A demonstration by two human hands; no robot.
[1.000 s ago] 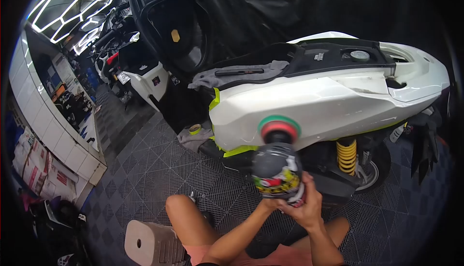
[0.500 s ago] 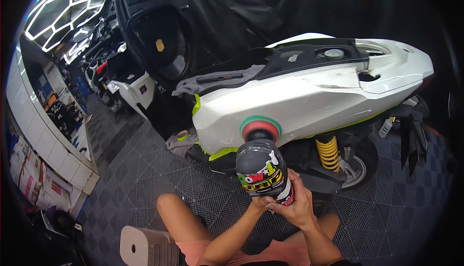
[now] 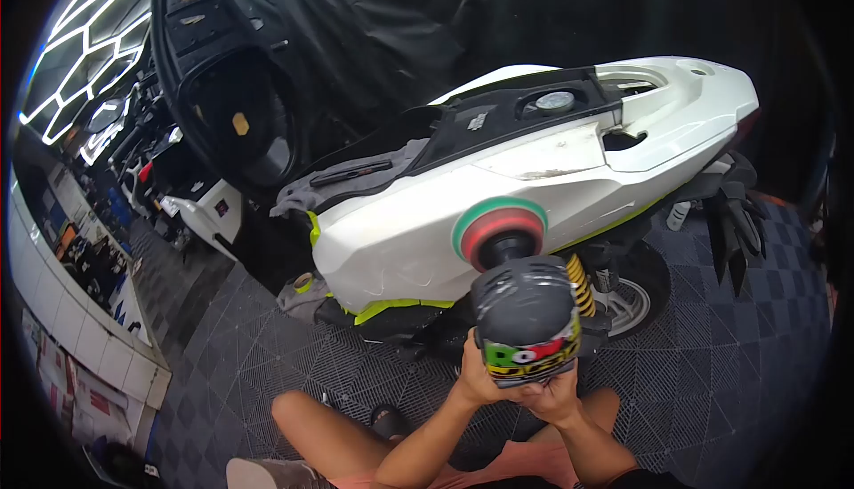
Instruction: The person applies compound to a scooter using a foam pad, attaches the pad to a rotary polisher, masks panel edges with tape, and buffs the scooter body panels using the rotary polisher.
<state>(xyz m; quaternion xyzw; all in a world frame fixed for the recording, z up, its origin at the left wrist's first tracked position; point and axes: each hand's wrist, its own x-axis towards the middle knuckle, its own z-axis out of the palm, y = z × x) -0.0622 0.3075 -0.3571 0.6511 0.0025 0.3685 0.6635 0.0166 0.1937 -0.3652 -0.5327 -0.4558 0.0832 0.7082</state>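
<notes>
Polisher (image 3: 525,307) — left hand (image 3: 479,376), right hand (image 3: 559,395) clasping it, forearms (image 3: 422,445) angled inward

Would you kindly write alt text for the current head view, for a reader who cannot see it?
A person's left hand and right hand hold a dark polisher, its red and green pad at a white scooter side panel. Bright tape lines part of the panel's lower edge; a grey cloth lies by its upper edge.

- I saw lights glowing on the ceiling (image 3: 84,40), upper left.
- A black curtain (image 3: 391,22) hung behind.
- I spotted a tape roll (image 3: 303,283) on a grey rag (image 3: 297,305).
- A small bottle (image 3: 678,215) showed at right.
- My bottom edge cropped a beige stool (image 3: 267,475).
</notes>
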